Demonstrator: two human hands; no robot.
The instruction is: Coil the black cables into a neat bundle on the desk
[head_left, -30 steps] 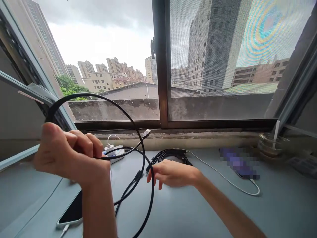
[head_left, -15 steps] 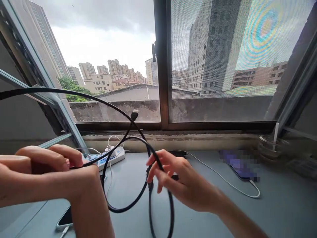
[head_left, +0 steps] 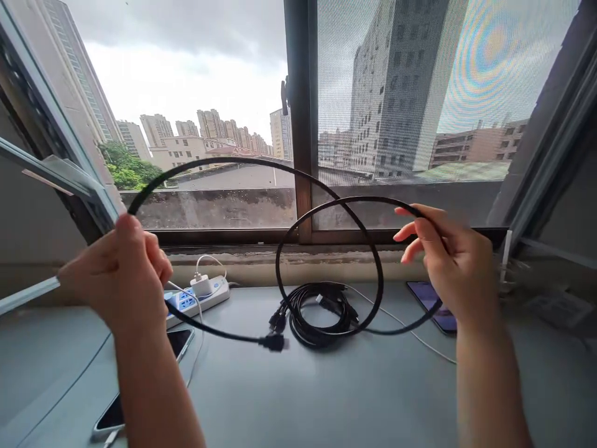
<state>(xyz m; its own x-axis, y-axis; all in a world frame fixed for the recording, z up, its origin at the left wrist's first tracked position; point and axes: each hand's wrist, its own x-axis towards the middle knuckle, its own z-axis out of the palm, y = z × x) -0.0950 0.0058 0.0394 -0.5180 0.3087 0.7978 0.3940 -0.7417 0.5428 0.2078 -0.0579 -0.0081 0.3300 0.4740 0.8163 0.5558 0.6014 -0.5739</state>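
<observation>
A long black cable point(head_left: 298, 174) hangs in loops in the air above a grey table point(head_left: 326, 398). My left hand point(head_left: 121, 274) is closed round one part of it at the left, and a plug end point(head_left: 274, 341) dangles below and to the right of that hand. My right hand point(head_left: 448, 261) is raised at the right and pinches another loop of the same cable between thumb and fingers. Beneath the loops, a bundle of coiled black cables point(head_left: 317, 311) lies on the table.
A white power strip point(head_left: 198, 294) with a charger plugged in sits near the window sill. One phone point(head_left: 140, 379) lies at the front left, another phone point(head_left: 431, 298) at the right with a white cord. A window frame point(head_left: 298, 124) stands behind. A glass stands at far right.
My right hand rose from the table and swung right, drawing the cable out into wider loops. My left hand lifted a little. The plug end dropped from near the window to below my left hand.
</observation>
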